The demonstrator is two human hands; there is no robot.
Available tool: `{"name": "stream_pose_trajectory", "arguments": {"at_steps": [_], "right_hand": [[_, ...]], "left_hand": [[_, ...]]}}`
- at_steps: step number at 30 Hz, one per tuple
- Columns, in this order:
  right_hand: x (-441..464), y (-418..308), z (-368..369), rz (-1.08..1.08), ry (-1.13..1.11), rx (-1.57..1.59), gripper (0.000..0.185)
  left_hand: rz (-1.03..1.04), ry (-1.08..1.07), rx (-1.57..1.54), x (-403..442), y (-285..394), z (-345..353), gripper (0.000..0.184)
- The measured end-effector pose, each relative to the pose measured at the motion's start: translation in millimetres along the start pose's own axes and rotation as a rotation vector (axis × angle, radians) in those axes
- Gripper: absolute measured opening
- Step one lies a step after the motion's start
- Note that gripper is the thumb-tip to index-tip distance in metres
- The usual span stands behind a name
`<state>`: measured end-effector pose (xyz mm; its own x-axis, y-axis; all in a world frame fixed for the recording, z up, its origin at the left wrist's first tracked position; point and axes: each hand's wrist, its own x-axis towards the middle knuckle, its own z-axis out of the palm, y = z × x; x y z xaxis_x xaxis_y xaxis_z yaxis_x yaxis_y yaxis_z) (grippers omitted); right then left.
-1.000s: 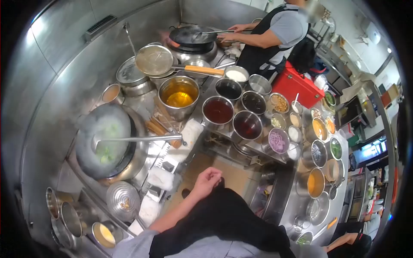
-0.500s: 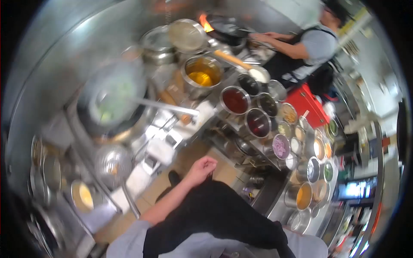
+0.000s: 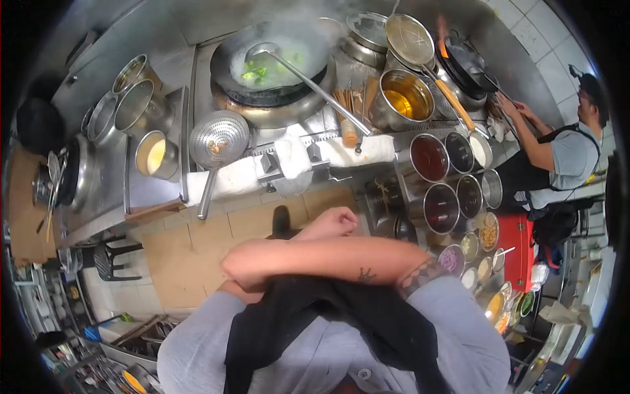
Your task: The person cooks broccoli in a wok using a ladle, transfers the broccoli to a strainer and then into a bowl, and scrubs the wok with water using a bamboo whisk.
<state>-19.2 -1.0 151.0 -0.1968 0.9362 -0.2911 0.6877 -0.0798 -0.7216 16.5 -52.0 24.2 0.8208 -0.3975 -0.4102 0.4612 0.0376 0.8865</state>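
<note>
My bare arms are crossed over my black apron (image 3: 341, 308). My left hand (image 3: 336, 222) pokes out beyond the right forearm, fingers curled in, nothing seen in them. My right hand (image 3: 244, 264) bends against my left forearm near the elbow; its fingers are hidden. Ahead of me, a steaming wok (image 3: 226, 65) holds pale liquid and green vegetables (image 3: 266, 71). A ladle (image 3: 308, 82) rests in it, its long handle reaching toward the counter's front edge. A perforated skimmer (image 3: 220, 136) lies left of the wok, its handle overhanging the edge.
Metal pots (image 3: 134, 105) and a container of yellow liquid (image 3: 156, 154) stand left. A pot of amber oil (image 3: 401, 98) and a wire strainer (image 3: 410, 38) are right of the wok. Ingredient containers (image 3: 441, 207) line my right. A co-worker (image 3: 551, 148) handles another wok (image 3: 466, 62).
My view has turned right-to-left and levelled, bringing the stove in front of me. My right arm has come into sight across my left arm. The ladle's bowl still sits in the wok.
</note>
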Motion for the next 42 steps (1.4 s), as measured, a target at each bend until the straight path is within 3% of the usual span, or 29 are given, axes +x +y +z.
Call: {"name": "stream_pose_trajectory", "arguments": {"at_steps": [2,3,4,6,7,9,10,11,13,15,17,21,23,25,27,28,31,32,35,37,39,41,42], "right_hand": [[-9.7,45.5,19.7,-0.110,0.083,0.478,0.021],[-53.2,58.2,4.0,0.026,0.022,0.727,0.024],[-96.6,91.8,3.5,0.069,0.132,1.070,0.020],[-211.4,109.4,51.8,0.157,0.924,1.548,0.024],[-268.8,118.1,76.2,0.099,1.324,1.602,0.029],[-321.8,129.4,181.4,-0.301,1.627,1.807,0.032],[-310.4,122.9,209.2,-0.070,1.791,1.938,0.034],[-285.7,117.5,206.7,0.111,1.728,2.133,0.032],[-236.1,127.0,171.6,0.299,1.416,1.805,0.026],[-218.4,147.1,93.0,0.147,1.208,1.182,0.025],[-210.5,157.2,23.9,0.150,1.206,1.156,0.020],[-192.2,173.1,-76.4,0.124,1.271,0.982,0.017],[-169.6,203.6,-111.1,0.242,1.392,0.727,0.020],[-142.8,243.3,-140.5,0.530,1.513,0.390,0.022],[-118.5,271.6,-159.1,0.672,1.446,-0.092,0.025],[-106.7,286.0,-164.2,0.728,1.394,-0.330,0.028],[-78.4,341.5,-152.2,0.814,1.137,-0.349,0.044],[-77.6,329.5,-164.8,0.979,0.820,-0.094,0.055],[-89.8,356.8,-143.9,0.576,1.111,0.058,0.055],[-96.7,370.2,-134.2,0.503,1.206,0.095,0.053],[-103.1,329.6,-151.7,0.695,1.175,0.650,0.051],[-102.2,332.4,-171.5,0.660,1.250,0.799,0.045],[-101.2,334.9,-183.5,0.650,1.227,0.843,0.043]], "left_hand": [[-0.026,-0.088,-0.072,17.8,-21.7,-6.3,0.020],[-0.049,-0.131,-0.111,21.0,-37.3,-9.8,0.022],[0.117,-0.066,-0.045,15.6,-50.1,-16.9,0.019],[0.068,0.082,-0.057,-2.6,-36.9,-15.5,0.015],[-0.133,0.169,-0.134,-8.0,-9.9,-14.0,0.014],[-0.158,0.273,-0.037,4.2,-24.0,-19.9,0.012],[-0.192,0.318,0.008,5.3,-35.0,-18.3,0.012],[-0.200,0.272,0.001,1.6,-41.5,-11.3,0.011],[-0.190,0.156,0.004,12.0,-39.8,0.0,0.011],[-0.117,0.111,-0.046,13.9,-44.5,6.8,0.011],[-0.118,0.090,-0.090,15.9,-43.7,-7.1,0.009],[0.065,0.455,-0.120,21.4,-9.8,-53.4,0.005],[0.353,0.740,-0.048,34.3,-17.8,-94.9,0.007],[0.362,1.038,0.052,49.7,-20.8,-142.4,0.026],[0.321,1.320,0.202,55.9,-11.1,-166.4,0.039],[0.199,1.188,0.224,53.8,-7.5,-176.8,0.055],[0.122,0.985,0.367,78.9,-23.8,-185.3,0.060],[0.106,0.953,0.473,93.2,-36.3,-187.1,0.060],[0.020,1.012,0.533,107.0,-39.4,-183.9,0.062],[-0.019,0.947,0.359,105.2,-25.0,-193.1,0.060],[-0.056,0.814,0.159,97.9,-22.6,-203.5,0.059],[0.089,0.616,-0.597,100.4,-22.4,-209.6,0.053],[0.079,0.516,-0.800,97.7,-19.9,-215.6,0.048]]}}
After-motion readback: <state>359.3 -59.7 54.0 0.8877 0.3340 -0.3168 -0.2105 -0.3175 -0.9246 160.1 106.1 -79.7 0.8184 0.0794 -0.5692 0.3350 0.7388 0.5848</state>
